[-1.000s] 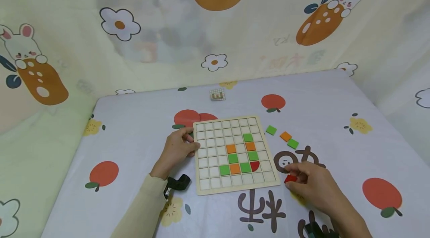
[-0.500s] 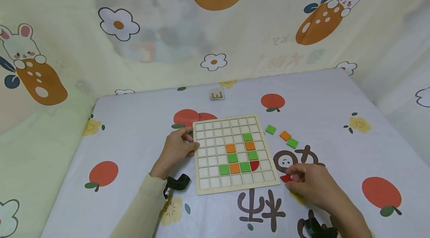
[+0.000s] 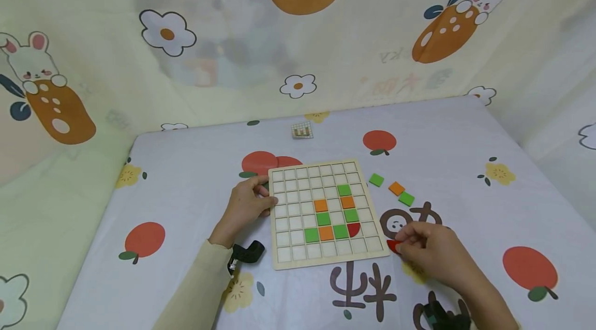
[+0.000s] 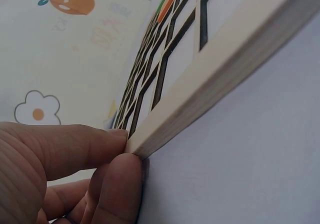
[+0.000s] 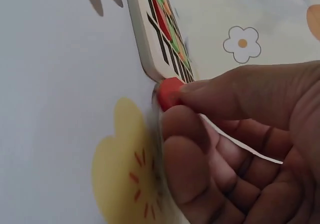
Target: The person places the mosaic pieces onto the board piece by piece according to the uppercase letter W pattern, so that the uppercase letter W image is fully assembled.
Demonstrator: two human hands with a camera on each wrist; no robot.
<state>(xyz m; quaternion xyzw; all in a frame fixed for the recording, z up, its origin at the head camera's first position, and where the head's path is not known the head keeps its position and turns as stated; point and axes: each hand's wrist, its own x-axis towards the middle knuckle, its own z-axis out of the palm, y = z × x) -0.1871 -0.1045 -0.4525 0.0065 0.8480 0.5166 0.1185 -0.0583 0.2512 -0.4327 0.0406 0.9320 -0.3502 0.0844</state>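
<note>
Edging the red piece (image 5: 168,94) leftward in the right hand (image 3: 435,255) since the earlier head views, up to the right side of the board (image 3: 295,224) near its lower corner; cannot tell whether touching. Pinching it between fingers (image 5: 186,166) at one end, with other fingers folded behind. Could twist or drop out of so small a hold, judging by the protruding end and the thick rim so close. Carried too low, might catch on that rim and shove the board askew. Pinching the board's left edge with the left hand (image 3: 246,206), unmoved; might tilt it with an uneven pull and jolt the seated tiles (image 3: 323,219), apparently held only by shallow cells. Farther out on the tabletop (image 3: 186,185), might sweep aside the loose tiles (image 3: 406,199) beyond the right hand with a careless swing of the wrist. Little risk, probably, to the small patterned card (image 3: 302,130), well apart near the back.
</note>
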